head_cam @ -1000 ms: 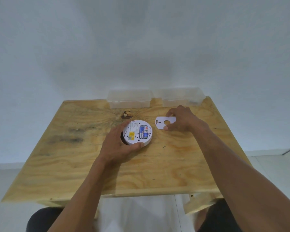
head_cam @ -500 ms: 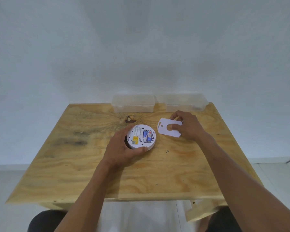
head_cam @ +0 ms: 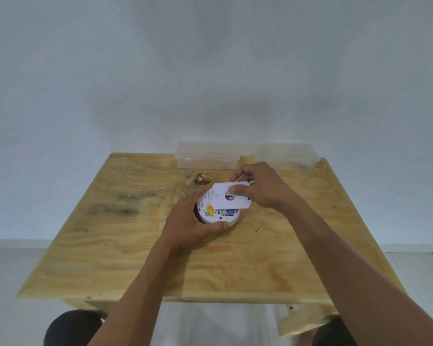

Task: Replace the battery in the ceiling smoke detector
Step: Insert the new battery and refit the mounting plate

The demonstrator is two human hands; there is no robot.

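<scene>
Two hands meet over the middle of a plywood table (head_cam: 125, 245). The left hand (head_cam: 188, 221) cups the detector (head_cam: 216, 216), a white round unit lying back-up on the wood: its thumb presses the near rim and its fingers curl around the left side, so the body sits in the crook of the hand. The right hand (head_cam: 263, 186) pinches a flat white cover (head_cam: 226, 199), thumb on top beside the cover's round hole and fingers beneath its far edge. The cover is held tilted over the far right part of the detector, hiding most of the open back. Below its near edge, a yellow label and the blue ends of the batteries (head_cam: 229, 212) show. Whether cover and detector touch cannot be told. Two clear boxes (head_cam: 208, 156) stand side by side at the table's far edge, well apart from the hands.
</scene>
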